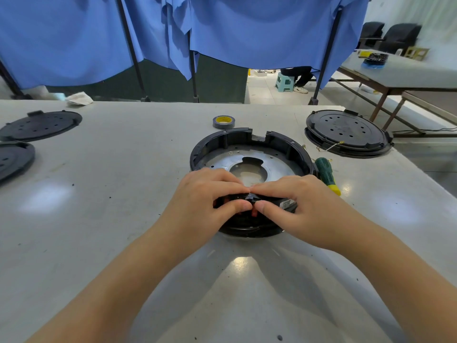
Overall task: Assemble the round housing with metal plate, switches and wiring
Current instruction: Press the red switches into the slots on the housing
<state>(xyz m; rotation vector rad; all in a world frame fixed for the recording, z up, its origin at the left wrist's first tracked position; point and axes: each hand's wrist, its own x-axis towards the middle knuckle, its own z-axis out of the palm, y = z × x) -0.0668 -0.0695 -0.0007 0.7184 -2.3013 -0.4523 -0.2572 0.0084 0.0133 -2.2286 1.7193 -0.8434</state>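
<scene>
Metal plate [272, 164] inside round housing [247, 144], tape roll [223, 122] behind it, screwdriver [327, 174] right, both on table [123, 181]

Both hands [205, 194] [294, 199] crowd the housing [247, 144] at its 6 o'clock rim. Screwdriver [326, 172] blocks 3 o'clock, tape roll [223, 122] sits at 12; bare table [123, 157] at 9 o'clock.

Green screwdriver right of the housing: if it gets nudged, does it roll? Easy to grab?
The screwdriver lies flat on the table, its rounded handle against the round housing, so it would probably roll away from the housing, if at all. The handle looks ribbed, so likely grippy rather than slippery. It looks rigid and should lift as one stiff piece.
</scene>
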